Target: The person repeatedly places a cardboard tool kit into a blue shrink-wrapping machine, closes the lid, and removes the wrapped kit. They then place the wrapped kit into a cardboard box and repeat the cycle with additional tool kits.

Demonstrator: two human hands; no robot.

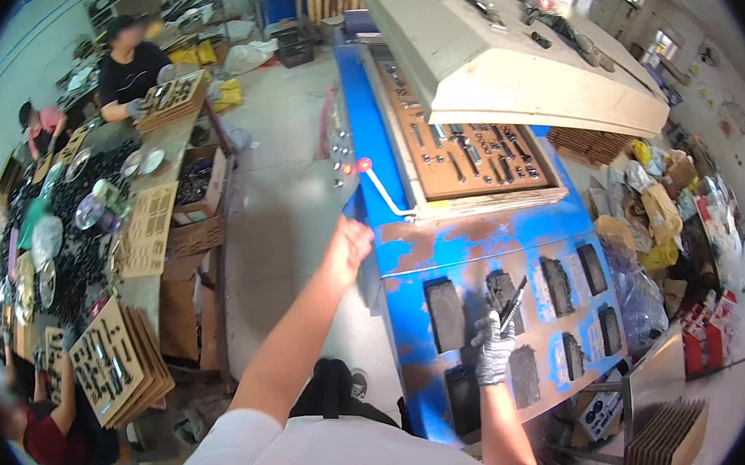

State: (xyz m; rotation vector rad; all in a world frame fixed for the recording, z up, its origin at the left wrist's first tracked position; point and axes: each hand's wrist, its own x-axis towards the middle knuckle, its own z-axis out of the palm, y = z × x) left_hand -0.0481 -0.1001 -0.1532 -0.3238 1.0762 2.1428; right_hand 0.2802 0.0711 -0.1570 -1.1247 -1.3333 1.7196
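Observation:
My right hand (495, 347), in a grey-striped glove, is closed around a slim black stick-shaped tool (514, 301) that points up and to the right. It hangs over the front of a blue machine (519, 240), where dark rectangular pads (446, 315) sit in rows. My left hand (352, 251) is bare, with fingers curled, beside the machine's left edge. Whether anything is inside those fingers is hidden. Just beyond it rises a white lever with a red knob (365, 165). Behind the lever, a framed brown board (449, 170) carries metal sockets and bits under a raised cream hood (537, 70).
At left a long table (168, 168) holds dark parts, bags and a stack of loaded boards (114, 364); several people work around it. Bags and wrapped bundles (661, 211) pile up right of the machine. Corrugated sheets (665, 440) stand at the lower right. Tools lie on the hood.

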